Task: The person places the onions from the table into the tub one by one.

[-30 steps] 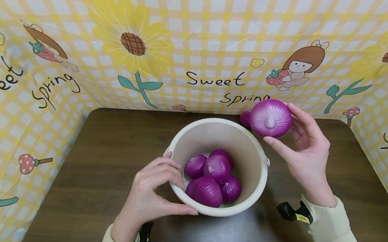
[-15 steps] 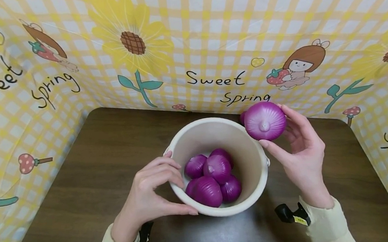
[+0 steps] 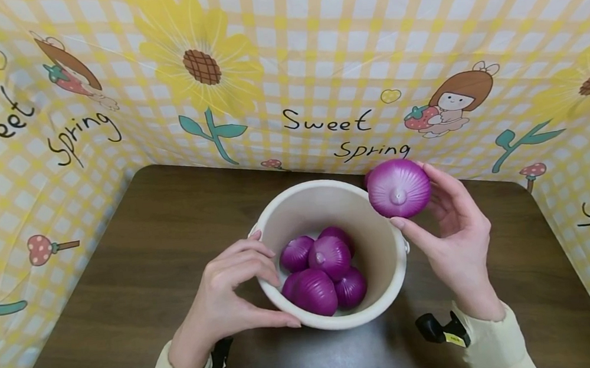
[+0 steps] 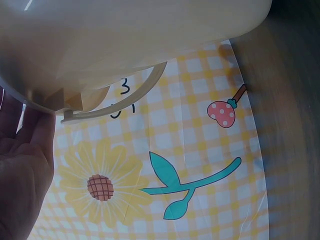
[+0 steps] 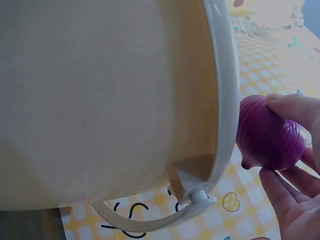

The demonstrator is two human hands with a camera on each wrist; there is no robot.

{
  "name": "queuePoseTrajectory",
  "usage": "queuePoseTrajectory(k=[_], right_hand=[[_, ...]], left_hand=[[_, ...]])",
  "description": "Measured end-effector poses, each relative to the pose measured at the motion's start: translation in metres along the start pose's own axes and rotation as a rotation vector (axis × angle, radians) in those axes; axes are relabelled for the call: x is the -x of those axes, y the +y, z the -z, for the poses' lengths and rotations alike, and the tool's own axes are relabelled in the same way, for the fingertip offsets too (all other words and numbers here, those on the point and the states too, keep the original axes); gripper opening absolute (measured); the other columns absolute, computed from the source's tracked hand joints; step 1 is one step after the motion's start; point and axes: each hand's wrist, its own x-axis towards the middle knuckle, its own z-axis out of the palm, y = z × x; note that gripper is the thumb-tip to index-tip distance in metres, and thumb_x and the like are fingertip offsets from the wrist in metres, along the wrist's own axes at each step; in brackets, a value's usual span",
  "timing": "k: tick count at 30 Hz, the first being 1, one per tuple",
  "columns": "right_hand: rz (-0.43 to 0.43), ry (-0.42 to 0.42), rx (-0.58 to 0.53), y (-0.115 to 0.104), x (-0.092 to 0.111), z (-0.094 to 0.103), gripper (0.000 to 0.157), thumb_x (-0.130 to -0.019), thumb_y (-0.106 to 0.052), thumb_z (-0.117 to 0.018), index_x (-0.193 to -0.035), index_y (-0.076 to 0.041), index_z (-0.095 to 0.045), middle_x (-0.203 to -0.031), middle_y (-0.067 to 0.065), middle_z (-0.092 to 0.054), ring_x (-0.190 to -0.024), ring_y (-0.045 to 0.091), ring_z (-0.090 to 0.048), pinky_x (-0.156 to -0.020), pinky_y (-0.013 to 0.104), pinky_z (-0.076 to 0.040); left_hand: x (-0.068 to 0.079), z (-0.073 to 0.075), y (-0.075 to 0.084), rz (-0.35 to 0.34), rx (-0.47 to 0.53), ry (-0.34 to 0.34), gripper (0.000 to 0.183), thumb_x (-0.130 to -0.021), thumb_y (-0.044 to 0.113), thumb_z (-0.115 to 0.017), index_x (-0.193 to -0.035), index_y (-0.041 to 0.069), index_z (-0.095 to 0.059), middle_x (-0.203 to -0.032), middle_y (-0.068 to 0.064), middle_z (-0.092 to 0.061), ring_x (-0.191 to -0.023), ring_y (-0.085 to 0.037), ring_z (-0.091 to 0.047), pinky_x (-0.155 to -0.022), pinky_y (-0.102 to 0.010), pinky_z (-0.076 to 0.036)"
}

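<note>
A cream bucket stands upright on the table, with several purple onions lying at its bottom. My left hand grips its left rim, fingers over the edge and thumb along the front. Between thumb and fingers, my right hand holds another purple onion, its pointed tip facing me, raised at the bucket's back right rim. In the right wrist view this onion is level with the rim, just outside the opening. Another purple thing behind it is almost wholly hidden in the head view.
The dark wooden table runs back to a yellow checked cloth that hangs round three sides. The bucket's handle hangs down on the far side. A black wrist mount sits at the right sleeve.
My right hand has carried the onion left and slightly down, closer over the bucket's rim, covering more of the purple thing behind. The left hand and bucket stay still.
</note>
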Motion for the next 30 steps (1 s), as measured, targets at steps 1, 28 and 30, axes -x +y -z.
queuePoseTrajectory(k=[1, 28, 30], right_hand=[[-0.001, -0.001, 0.001, -0.002, 0.0, -0.001, 0.073, -0.071, 0.023, -0.081, -0.138, 0.011, -0.053, -0.138, 0.029, -0.054, -0.123, 0.034, -0.057, -0.102, 0.033, -0.052], [0.01, -0.06, 0.023, -0.004, 0.006, -0.008, 0.077, -0.069, 0.022, -0.083, -0.138, 0.012, -0.052, -0.137, 0.028, -0.054, -0.119, 0.033, -0.059, -0.098, 0.033, -0.055], [0.009, -0.064, 0.031, -0.008, 0.005, -0.011, 0.076, -0.069, 0.023, -0.082, -0.138, 0.012, -0.052, -0.136, 0.028, -0.054, -0.119, 0.033, -0.059, -0.098, 0.032, -0.055]], left_hand=[[0.0, 0.0, 0.001, -0.001, 0.0, 0.0, 0.047, -0.057, 0.037, -0.101, -0.079, 0.013, -0.068, -0.079, 0.003, -0.066, -0.092, -0.024, -0.062, -0.113, -0.053, -0.041], [-0.005, 0.001, 0.006, -0.001, -0.002, -0.003, 0.047, -0.056, 0.034, -0.102, -0.079, 0.012, -0.067, -0.079, 0.003, -0.066, -0.091, -0.023, -0.061, -0.113, -0.053, -0.042], [-0.004, 0.001, 0.005, -0.001, -0.002, -0.004, 0.048, -0.055, 0.034, -0.102, -0.079, 0.012, -0.067, -0.079, 0.003, -0.066, -0.091, -0.023, -0.061, -0.113, -0.053, -0.041]])
